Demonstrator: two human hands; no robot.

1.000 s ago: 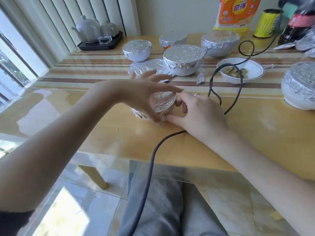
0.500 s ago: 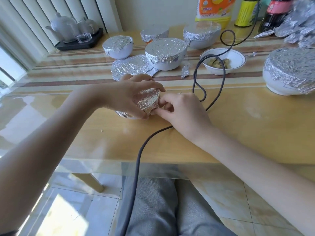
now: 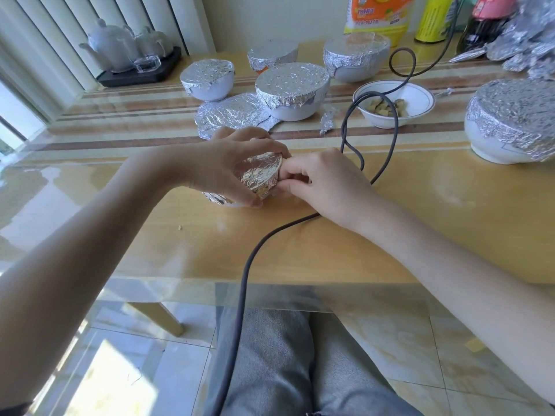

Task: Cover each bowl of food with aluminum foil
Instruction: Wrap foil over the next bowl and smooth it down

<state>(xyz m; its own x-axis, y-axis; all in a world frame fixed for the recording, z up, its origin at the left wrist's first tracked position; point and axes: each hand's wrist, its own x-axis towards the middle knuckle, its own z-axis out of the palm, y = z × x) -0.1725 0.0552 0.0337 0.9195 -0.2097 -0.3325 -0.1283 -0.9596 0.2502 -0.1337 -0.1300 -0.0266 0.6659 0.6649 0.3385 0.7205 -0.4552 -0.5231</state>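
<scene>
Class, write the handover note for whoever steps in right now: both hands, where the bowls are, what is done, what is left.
Left hand grips the small foil-covered bowl, tilted at the table's near centre.
Right hand pinches the foil at its rim.
Done: five bowls farther back already wear foil, including the centre one and the large one at the right.
Left: finish crimping the small bowl, then cover the open bowl of food. A used foil sheet lies behind the hands.

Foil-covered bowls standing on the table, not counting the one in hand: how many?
5: back left, back middle, centre, back right, far right. More may hide behind the foil pile.
</scene>
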